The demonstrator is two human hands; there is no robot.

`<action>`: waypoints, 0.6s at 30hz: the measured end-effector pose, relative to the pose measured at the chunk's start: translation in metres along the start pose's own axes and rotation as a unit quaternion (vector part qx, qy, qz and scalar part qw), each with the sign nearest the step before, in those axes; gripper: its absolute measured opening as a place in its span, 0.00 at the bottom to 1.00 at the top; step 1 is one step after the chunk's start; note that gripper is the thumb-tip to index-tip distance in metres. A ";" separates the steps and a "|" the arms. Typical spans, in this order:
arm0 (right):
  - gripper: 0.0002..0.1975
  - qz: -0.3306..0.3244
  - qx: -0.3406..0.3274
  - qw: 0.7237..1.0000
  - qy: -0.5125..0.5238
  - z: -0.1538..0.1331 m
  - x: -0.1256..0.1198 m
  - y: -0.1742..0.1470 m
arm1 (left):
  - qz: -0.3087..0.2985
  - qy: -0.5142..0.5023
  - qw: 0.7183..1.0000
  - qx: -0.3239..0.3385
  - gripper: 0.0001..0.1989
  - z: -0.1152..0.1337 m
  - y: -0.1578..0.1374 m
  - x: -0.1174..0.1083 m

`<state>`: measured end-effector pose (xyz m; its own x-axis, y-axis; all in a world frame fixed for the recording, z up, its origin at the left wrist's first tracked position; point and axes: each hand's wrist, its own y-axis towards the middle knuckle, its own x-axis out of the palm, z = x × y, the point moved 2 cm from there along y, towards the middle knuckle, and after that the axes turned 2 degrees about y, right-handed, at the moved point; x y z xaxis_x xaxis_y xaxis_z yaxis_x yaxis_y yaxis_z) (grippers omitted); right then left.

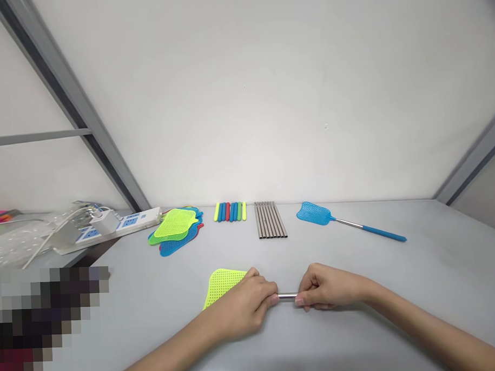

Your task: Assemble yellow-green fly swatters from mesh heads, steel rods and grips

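My left hand point(249, 302) is closed near the neck of a yellow-green fly swatter head point(223, 286), covering where it meets a metal tube point(287, 296). From the other side, my right hand point(326, 287) pinches the tube between thumb and fingers. Only a short shiny stretch of it shows between my hands, and its right end is hidden. Behind them lie a row of bare metal tubes point(271, 220) and a row of coloured handle sleeves point(230, 211). Farther left is a pile of perforated swatter heads point(176, 223) in yellow, green, blue and red.
A whole blue fly swatter point(315, 213) lies at the back right, its handle pointing right. On the left, a white power strip point(139, 222) with a plugged-in adapter sits beside clear plastic bags point(18, 245). A white wall point(252, 98) borders the grey table point(397, 277).
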<state>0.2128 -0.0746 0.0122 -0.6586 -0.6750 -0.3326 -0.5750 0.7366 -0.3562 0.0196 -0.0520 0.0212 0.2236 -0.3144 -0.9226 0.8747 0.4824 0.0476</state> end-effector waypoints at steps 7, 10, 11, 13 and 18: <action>0.17 -0.006 0.007 1.000 0.022 0.004 0.000 0.001 | 0.004 0.008 1.000 0.004 0.12 0.002 0.000 -0.002; 0.17 -0.013 0.009 0.999 0.035 0.004 -0.001 0.001 | 0.011 0.013 1.000 0.006 0.12 0.001 0.000 -0.001; 0.17 -0.018 0.011 0.999 0.043 0.004 -0.001 0.001 | 0.013 0.015 1.000 0.006 0.12 0.001 0.000 -0.001; 0.16 -0.030 0.020 0.998 0.060 0.004 -0.002 0.002 | 0.014 0.022 1.000 0.006 0.13 0.001 0.001 0.000; 0.18 -0.049 0.037 0.994 0.091 0.003 -0.003 0.002 | 0.014 0.034 0.999 0.009 0.13 0.001 0.002 0.002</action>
<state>0.2154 -0.0709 0.0095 -0.6823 -0.7190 -0.1322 -0.6078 0.6584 -0.4440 0.0220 -0.0527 0.0200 0.2183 -0.2445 -0.9448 0.8767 0.4743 0.0798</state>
